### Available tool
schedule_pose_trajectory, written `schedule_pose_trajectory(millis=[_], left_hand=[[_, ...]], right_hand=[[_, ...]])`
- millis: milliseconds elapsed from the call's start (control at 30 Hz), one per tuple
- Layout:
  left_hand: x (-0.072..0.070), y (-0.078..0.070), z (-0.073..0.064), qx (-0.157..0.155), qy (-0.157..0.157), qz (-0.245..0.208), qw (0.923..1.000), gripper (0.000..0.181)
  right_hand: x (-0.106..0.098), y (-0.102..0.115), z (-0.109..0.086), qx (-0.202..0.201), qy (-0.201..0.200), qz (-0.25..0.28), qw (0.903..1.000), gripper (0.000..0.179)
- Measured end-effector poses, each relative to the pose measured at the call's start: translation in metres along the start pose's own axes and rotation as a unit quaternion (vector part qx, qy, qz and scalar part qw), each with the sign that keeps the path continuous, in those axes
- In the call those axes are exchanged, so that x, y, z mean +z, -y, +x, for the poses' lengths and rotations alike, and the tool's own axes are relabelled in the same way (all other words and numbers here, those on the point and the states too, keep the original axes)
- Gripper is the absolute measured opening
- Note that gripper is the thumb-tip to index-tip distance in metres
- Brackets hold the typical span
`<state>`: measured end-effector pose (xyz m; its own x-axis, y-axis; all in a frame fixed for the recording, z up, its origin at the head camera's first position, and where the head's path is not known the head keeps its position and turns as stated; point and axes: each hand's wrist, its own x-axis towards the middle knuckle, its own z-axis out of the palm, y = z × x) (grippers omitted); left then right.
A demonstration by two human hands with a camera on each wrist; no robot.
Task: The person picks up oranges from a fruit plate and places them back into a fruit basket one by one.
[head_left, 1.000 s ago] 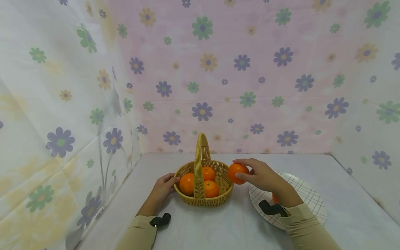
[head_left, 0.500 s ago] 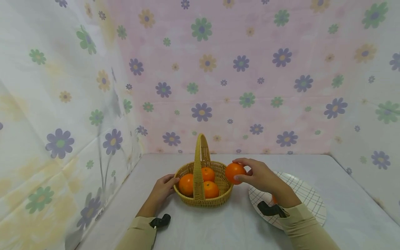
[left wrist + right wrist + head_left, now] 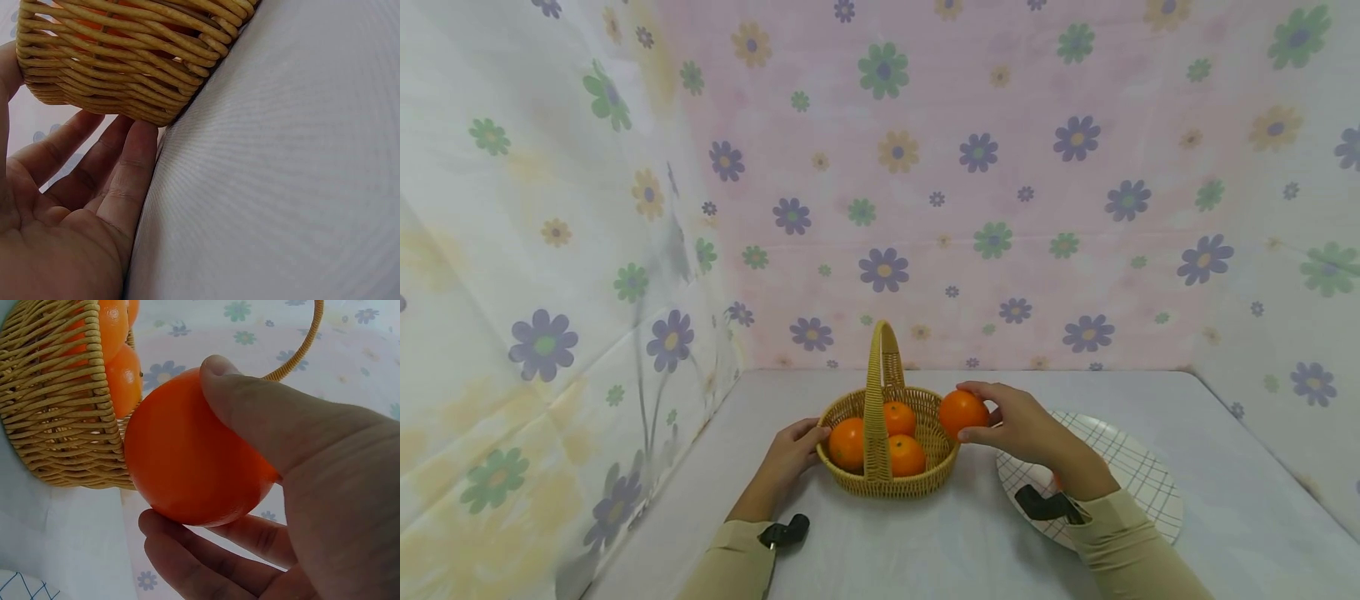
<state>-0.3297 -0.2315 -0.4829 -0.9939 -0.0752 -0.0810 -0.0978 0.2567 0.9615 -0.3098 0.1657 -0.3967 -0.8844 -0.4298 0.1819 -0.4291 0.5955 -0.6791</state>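
Note:
A yellow wicker basket (image 3: 898, 487) with a tall handle stands on the table, holding three oranges, one of them the front orange (image 3: 907, 456). My left hand (image 3: 790, 457) holds the basket's left side, thumb at the rim; in the left wrist view its fingertips (image 3: 142, 134) touch the weave near the base. At the basket's right rim, my right hand (image 3: 1026, 423) grips another orange (image 3: 194, 453) between thumb and fingers. The right wrist view shows this orange overlapping the rim; whether it touches is unclear.
To the right lies a white plate (image 3: 1142, 479) with a grid pattern. Part of an orange shows on it, mostly hidden by the right wrist. Flowered cloth walls (image 3: 925, 183) close off the back and sides of the white table (image 3: 955, 554).
The right hand has moved slightly left with its orange, bringing it closer over the basket's right rim. The left hand stays at the basket.

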Motion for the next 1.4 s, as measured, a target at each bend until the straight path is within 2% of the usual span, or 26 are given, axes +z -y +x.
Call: schedule_pose_trajectory(millis=[533,1167,1400], left_hand=[[-0.001,0.0,-0.003,0.014,0.011,-0.01,0.9998,0.058],[-0.001,0.0,-0.003,0.018,0.012,-0.012,0.9997,0.056],[-0.001,0.001,-0.002,0.018,0.011,-0.012,0.9997,0.057]], right_hand=[[0.006,0.004,0.001,0.013,0.001,0.009,0.9999,0.074],[0.02,0.008,0.004,-0.004,0.009,0.003,0.9999,0.069],[0.024,0.008,0.005,0.002,0.007,-0.001,1.0,0.067]])
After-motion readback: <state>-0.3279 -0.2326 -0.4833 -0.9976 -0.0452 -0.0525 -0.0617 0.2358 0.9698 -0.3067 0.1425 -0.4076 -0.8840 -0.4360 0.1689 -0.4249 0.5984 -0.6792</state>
